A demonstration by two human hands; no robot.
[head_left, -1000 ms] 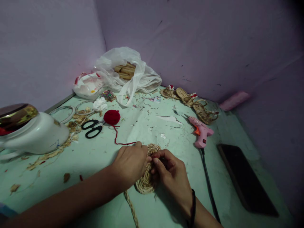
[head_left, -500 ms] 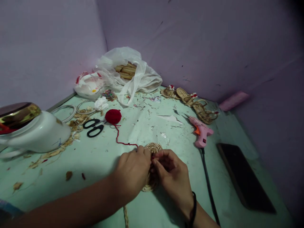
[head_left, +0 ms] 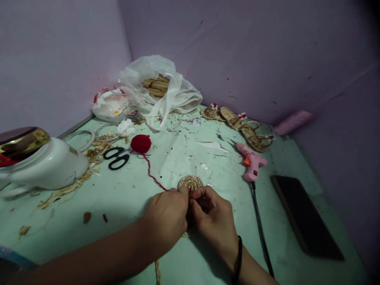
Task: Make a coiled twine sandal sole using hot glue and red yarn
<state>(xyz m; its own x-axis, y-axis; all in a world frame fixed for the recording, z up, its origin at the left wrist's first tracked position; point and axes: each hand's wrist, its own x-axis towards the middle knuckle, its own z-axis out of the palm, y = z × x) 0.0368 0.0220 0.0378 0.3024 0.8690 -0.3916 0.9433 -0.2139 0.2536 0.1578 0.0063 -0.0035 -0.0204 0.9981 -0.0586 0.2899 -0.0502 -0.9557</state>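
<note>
Both hands meet over a coiled woven straw piece (head_left: 191, 182) on the pale green table; its middle is hidden under them. My left hand (head_left: 169, 215) has its fingers curled down onto the piece. My right hand (head_left: 212, 215) pinches at its centre with thumb and forefinger, where a bit of red yarn shows. That red yarn (head_left: 154, 178) runs from beside my left hand to a red yarn ball (head_left: 141, 143). A braided straw strand (head_left: 157, 273) lies below the left wrist.
Black-handled scissors (head_left: 117, 158) lie beside the yarn ball. A pink glue gun (head_left: 249, 162) and a dark phone (head_left: 305, 217) are at right. Small woven slippers (head_left: 252, 134) and a plastic bag of straw (head_left: 175, 95) sit at the back. A white teapot (head_left: 56, 166) is left.
Both hands have shifted slightly down, showing more of the coil's top. The yarn from the ball now slants straighter towards my left hand.
</note>
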